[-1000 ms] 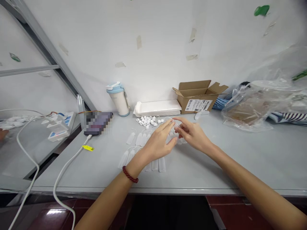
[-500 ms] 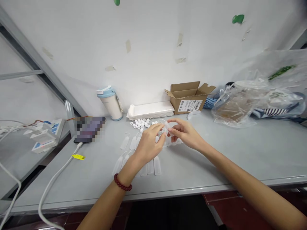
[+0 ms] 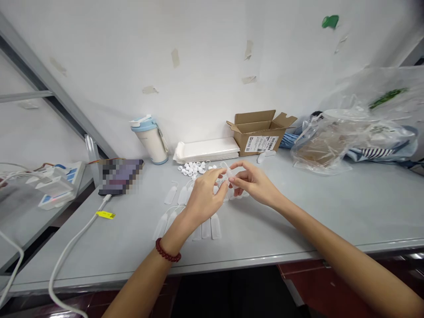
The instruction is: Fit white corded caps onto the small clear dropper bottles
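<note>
Between my two hands is a small translucent plastic bottle (image 3: 229, 173) with a thin curved spout at its top. My right hand (image 3: 252, 182) pinches it between thumb and fingers. From the other side my left hand (image 3: 206, 193), with a dark red bead bracelet at the wrist, closes its thumb and index fingertips on it. Similar bottles (image 3: 215, 226) lie in two rows on the table under and around my hands, several partly covered by the left hand and forearm. Just beyond them is a loose pile of small white caps (image 3: 191, 168).
A stack of flat white packs (image 3: 207, 150) and an open cardboard box (image 3: 260, 137) stand against the wall. To the left are a blue-lidded tumbler (image 3: 150, 140), a phone (image 3: 122, 176) on a white cable and a power strip (image 3: 62, 187). Plastic-wrapped items (image 3: 324, 145) lie right.
The whole view has shifted slightly. My hands stay together at the small bottle, with the left fingertips a little closer around it. Nothing else on the table has visibly moved.
</note>
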`<state>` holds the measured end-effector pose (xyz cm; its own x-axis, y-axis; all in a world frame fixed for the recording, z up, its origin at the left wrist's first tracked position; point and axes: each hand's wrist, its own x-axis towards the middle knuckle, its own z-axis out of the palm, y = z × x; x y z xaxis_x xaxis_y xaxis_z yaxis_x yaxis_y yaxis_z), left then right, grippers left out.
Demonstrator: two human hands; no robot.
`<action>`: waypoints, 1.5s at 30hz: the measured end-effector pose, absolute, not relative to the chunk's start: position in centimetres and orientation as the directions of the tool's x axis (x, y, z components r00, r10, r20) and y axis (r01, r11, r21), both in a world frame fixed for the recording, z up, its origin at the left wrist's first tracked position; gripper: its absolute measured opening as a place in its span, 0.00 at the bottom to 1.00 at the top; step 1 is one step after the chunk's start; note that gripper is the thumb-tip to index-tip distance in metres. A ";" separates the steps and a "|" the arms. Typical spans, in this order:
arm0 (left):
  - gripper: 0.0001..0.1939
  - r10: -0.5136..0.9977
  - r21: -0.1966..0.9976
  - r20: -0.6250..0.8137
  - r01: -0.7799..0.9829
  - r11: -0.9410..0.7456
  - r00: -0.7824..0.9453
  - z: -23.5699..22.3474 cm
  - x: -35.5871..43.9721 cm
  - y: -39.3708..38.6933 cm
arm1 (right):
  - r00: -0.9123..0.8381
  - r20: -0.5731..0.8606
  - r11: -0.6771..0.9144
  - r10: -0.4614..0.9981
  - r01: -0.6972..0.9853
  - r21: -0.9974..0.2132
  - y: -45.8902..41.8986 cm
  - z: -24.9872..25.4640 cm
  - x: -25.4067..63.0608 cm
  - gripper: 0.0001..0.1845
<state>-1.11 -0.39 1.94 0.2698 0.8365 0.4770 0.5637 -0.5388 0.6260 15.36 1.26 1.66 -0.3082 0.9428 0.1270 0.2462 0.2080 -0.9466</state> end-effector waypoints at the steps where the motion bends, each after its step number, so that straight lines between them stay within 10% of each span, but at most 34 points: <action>1: 0.14 0.838 0.630 0.475 0.563 -0.536 0.267 2.0 -1.1 -0.4 | -0.306 0.129 0.208 0.943 0.243 -0.947 1.3 1.6 15.3 0.16; 18: 0.15 0.980 0.943 0.171 0.270 -0.192 0.100 2.2 -1.7 0.1 | -0.353 0.481 0.596 0.803 0.449 -0.666 0.7 0.2 14.7 0.12; 30: 0.13 0.957 0.976 0.123 0.144 -0.165 0.262 2.6 -2.0 0.1 | -0.356 0.290 0.365 0.889 0.167 -0.916 0.1 1.0 14.5 0.20; 37: 0.11 0.860 0.709 0.494 0.513 -0.483 0.127 1.8 -1.5 0.3 | -0.294 0.292 0.366 0.910 0.239 -0.899 0.9 0.5 14.7 0.18; 45: 0.19 0.610 0.350 0.606 0.518 -0.780 0.510 1.0 -1.9 0.7 | -0.243 0.233 0.283 0.941 0.195 -0.939 2.6 -0.6 15.1 0.18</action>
